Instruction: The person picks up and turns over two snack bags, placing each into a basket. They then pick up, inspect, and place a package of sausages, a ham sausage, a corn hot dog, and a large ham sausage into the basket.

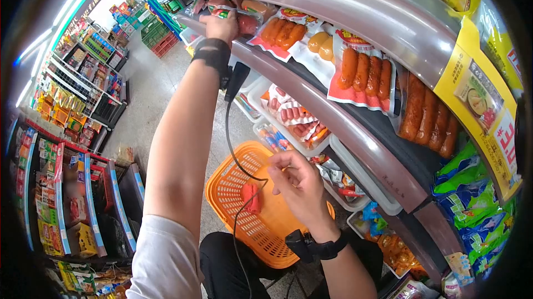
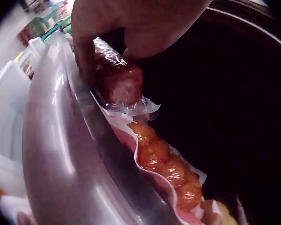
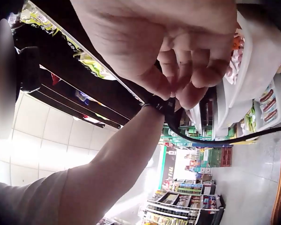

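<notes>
My left hand [image 1: 221, 27] reaches over the shelf's rail at the far end. Its thumb and fingers grip a clear-wrapped dark red meat pack [image 2: 122, 84], which hangs just above a pack of browned sausages [image 2: 171, 171] in the left wrist view. That sausage pack [image 1: 283, 34] lies beside the hand on the shelf. Lower down, my right hand [image 1: 300, 188] hovers over the orange basket [image 1: 219, 188], palm turned in, fingers loosely curled around nothing visible. In the right wrist view the right hand [image 3: 178, 47] covers the top.
A red item [image 1: 251, 198] lies in the basket. White bins [image 1: 302, 146] with packaged sausages stand under the shelf rail [image 1: 311, 96]. More sausage packs [image 1: 366, 74] line the shelf. A black cable [image 1: 229, 132] runs from the left wrist past the right fingers. Grey floor [image 1: 150, 85] shows at the left.
</notes>
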`<state>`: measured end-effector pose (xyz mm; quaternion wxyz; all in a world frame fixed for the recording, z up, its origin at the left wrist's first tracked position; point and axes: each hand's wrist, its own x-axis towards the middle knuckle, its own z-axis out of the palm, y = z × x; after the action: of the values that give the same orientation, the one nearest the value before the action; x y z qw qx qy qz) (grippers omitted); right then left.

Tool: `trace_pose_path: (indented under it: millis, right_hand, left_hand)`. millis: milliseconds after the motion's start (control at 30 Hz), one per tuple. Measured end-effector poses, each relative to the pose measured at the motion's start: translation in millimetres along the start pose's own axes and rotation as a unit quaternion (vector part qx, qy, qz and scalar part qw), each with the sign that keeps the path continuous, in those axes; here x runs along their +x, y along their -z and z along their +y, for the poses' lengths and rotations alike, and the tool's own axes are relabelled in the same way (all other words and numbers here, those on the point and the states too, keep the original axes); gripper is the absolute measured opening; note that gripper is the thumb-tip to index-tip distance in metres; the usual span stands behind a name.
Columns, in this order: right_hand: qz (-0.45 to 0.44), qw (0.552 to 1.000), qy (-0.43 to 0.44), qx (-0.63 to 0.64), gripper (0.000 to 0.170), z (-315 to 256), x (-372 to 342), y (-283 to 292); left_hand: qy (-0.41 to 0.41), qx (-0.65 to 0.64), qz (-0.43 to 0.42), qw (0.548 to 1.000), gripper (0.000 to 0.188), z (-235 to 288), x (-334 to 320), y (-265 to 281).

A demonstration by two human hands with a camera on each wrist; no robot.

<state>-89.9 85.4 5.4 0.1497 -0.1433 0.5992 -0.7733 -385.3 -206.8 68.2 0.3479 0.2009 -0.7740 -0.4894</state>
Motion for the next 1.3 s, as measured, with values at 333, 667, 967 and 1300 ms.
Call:
trace_pose_path:
  millis: [333, 667, 967, 1300]
  right_hand:
    - [-0.033, 0.999, -0.02, -0.013, 0.015, 4.9, 6.3, 6.5]
    - [-0.015, 0.999, -0.009, -0.032, 0.014, 6.8, 4.1, 27.0]
    - [-0.038, 0.994, 0.009, -0.105, 0.011, -2.6, -5.7, 32.6]
    - [-0.045, 0.993, 0.005, -0.108, 0.012, -9.9, -6.3, 35.6]
  left_hand:
    - [-0.324, 0.398, -0.031, 0.858, 0.035, 30.2, -24.9, -3.0]
    - [-0.52, 0.429, -0.127, 0.728, 0.033, 38.2, -17.4, -18.0]
    - [-0.458, 0.42, -0.11, 0.776, 0.033, 49.3, -22.0, -19.8]
    - [-0.452, 0.414, -0.104, 0.783, 0.032, 57.2, -28.8, -12.5]
